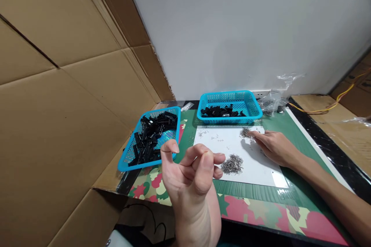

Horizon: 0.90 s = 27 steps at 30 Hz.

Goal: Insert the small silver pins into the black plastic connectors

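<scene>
Here at the centre of the frame the left hand point(187, 177) has its fingers loosely curled with gaps between them; whether some tiny piece is pinched there, I can't tell. Over right of centre, the right hand point(274, 146) has its fingertips drawn together at the far pile of small metal pieces point(245, 132), touching it or right beside it, grip unclear.

The left hand is raised palm up, wrist rising from the bottom edge; the right forearm slants in from the lower right, hand low and palm down. The near pile point(232, 164) sits just right of the left fingertips, on a white sheet point(255, 177) with loose bits scattered toward its upper left.

Bare sheet lies between the piles, and open green bench point(301, 142) runs beyond the right hand. Leftward it's tight: a blue basket point(179, 115) of black parts point(147, 139), then a cardboard wall point(87, 104). A second blue basket point(232, 120) borders the sheet's far edge; the patterned bench front point(246, 212) crosses below.
</scene>
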Available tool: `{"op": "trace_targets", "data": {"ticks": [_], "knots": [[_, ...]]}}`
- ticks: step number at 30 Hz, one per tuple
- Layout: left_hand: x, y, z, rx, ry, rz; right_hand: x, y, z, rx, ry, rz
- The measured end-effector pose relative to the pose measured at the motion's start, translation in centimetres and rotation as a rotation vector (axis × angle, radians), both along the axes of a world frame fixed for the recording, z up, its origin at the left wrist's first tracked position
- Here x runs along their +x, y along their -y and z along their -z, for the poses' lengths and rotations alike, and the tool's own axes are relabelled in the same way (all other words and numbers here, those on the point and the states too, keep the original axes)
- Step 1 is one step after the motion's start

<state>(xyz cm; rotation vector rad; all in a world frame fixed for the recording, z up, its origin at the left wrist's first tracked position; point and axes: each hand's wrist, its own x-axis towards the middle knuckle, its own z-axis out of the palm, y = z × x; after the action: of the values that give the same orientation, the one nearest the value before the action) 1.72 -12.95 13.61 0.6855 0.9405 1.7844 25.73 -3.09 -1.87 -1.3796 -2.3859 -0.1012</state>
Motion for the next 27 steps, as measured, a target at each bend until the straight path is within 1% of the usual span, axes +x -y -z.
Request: {"op": "trace_targets", "data": {"ticks": [8, 15, 23, 27], "knots": [[0.0, 0.1, -0.1, 0.005, 0.028, -0.012, 0.1, -0.1, 0.5, 0.018, 0.028, -0.009], [-0.4, 0.1, 0.4, -0.025, -0.048, -0.042, 0.1, 0.0, 0.4, -0.024, 0.032, 0.004], [-0.4, -0.3, 1.0, 0.097, -0.135, 0.038, 0.1, 0.0, 0.6, -0.03, 0.043, 0.003], [-0.6, -0.5, 1.5, 0.158, -0.166, 0.038, 0.1, 0.0, 0.5, -0.02, 0.042, -0.002]]}}
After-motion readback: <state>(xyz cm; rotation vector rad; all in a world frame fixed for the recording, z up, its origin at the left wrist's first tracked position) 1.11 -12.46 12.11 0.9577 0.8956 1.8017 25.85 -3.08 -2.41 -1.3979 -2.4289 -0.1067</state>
